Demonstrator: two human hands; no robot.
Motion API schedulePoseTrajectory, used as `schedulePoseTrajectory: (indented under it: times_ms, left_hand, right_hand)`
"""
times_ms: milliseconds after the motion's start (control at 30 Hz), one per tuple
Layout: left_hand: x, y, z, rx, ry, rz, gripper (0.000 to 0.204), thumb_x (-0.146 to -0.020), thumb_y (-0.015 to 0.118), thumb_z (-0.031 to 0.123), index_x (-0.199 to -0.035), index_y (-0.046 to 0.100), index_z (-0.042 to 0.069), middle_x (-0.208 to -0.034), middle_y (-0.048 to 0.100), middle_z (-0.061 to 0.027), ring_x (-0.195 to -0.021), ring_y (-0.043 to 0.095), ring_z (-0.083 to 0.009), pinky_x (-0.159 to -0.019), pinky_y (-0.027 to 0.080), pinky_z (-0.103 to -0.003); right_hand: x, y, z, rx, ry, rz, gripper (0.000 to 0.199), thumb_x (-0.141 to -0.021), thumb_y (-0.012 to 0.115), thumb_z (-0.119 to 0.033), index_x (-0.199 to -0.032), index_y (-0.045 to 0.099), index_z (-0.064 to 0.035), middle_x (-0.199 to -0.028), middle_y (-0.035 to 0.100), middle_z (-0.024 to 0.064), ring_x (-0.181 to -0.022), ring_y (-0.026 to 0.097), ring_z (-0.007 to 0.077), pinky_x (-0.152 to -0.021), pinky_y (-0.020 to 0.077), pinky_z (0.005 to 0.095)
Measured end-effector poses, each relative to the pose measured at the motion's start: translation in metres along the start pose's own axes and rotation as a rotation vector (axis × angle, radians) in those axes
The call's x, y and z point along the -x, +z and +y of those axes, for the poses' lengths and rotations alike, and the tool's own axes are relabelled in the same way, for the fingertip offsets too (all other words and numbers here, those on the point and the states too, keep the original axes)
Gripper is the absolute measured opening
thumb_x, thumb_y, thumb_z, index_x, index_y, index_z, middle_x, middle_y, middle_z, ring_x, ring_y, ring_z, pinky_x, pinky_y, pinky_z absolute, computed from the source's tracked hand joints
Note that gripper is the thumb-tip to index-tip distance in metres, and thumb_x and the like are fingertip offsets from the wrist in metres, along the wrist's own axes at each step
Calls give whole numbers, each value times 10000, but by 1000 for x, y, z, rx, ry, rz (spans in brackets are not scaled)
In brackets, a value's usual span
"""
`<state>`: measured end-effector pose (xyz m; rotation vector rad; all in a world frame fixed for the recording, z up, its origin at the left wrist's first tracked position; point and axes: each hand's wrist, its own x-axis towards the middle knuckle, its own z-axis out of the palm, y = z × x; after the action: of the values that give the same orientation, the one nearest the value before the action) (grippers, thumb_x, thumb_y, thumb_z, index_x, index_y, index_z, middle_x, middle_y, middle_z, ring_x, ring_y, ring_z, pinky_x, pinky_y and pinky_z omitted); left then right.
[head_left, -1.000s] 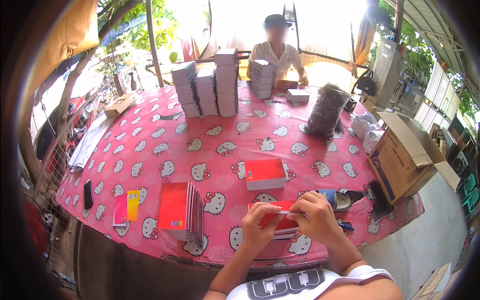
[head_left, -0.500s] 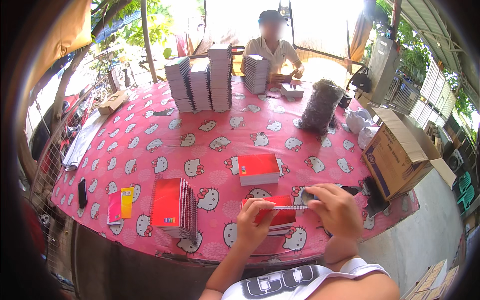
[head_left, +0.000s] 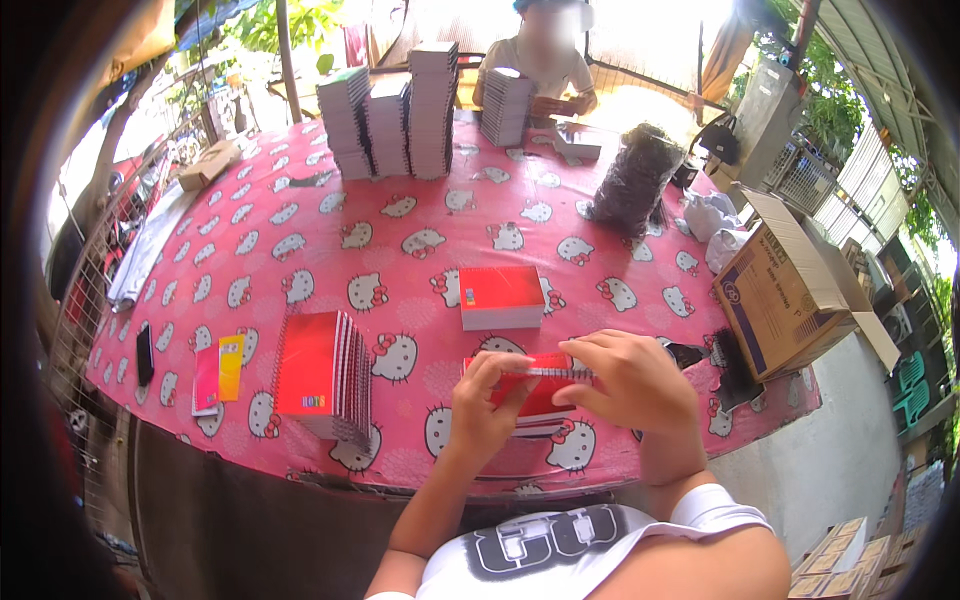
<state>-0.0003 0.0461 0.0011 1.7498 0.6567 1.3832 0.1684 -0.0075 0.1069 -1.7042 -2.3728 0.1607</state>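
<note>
Left hand (head_left: 487,408) and right hand (head_left: 625,380) both grip a red notebook (head_left: 535,395) by its wire spine, near table (head_left: 300,250) edge.

The left hand (head_left: 485,405) and right hand (head_left: 625,385) cover much of the red-covered spiral-bound notebook (head_left: 545,385), so its near right corner and the fingertips under the wire are hidden. The stack of red notebooks (head_left: 322,378) to the left shows only its top cover and edges. The black bristly object (head_left: 738,372) at the right table edge is too small to identify. The brown cardboard box (head_left: 790,290) hides its contents.
</note>
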Motion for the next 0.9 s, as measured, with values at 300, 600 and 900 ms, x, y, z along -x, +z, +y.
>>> schedulePoseTrajectory:
  times_ms: [300, 600, 900]
  left_hand:
    - [7, -1, 6, 177, -225, 3, 292, -867, 688, 25, -1136, 574, 34, -1015, 596, -71, -923, 604, -123, -789, 497, -267]
    - [13, -15, -9, 164, -77, 51, 301, -853, 649, -92, -1145, 638, -19, -1060, 584, -88, -964, 594, -129, -829, 507, -263]
    - [17, -17, -9, 284, -135, 146, 279, -811, 692, -90, -1075, 703, 1, -1038, 665, -97, -958, 631, -136, -831, 508, -256]
  right_hand:
    - [-10, 7, -16, 28, 11, -78, 385, -776, 732, -323, -926, 615, 12, -892, 663, 172, -907, 644, 343, -772, 510, 436]
    - [-31, 22, -8, 112, 39, -201, 567, -756, 755, -341, -1156, 585, 24, -1021, 672, 175, -976, 640, 335, -819, 515, 411]
    - [-18, 3, -27, -88, -125, 11, 525, -772, 734, -345, -1134, 583, 4, -1029, 671, 184, -998, 634, 344, -834, 509, 416]
